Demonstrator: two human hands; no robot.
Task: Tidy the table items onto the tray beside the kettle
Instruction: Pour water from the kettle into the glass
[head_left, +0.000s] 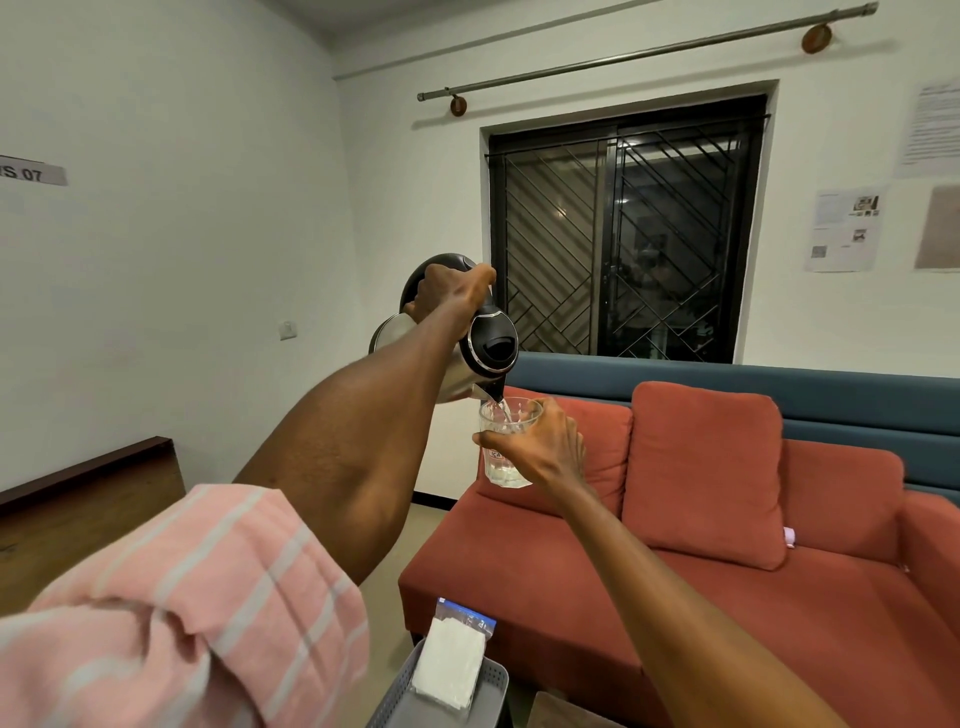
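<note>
The step in hand is a pour, not yet tidying: the left hand (447, 293) grips the handle of the tilted kettle (483, 348), its spout just over the glass (506, 441) that the right hand (545, 449) holds wrapped in its fingers. Next, level the kettle and set both down steadily. The tray (491, 680), seemingly grey plastic, sits well below the hands, holding a white packet (449, 665).

red sofa (597, 571) | two red cushions (706, 467) | barred window (628, 228) | wall papers (844, 228)
</note>
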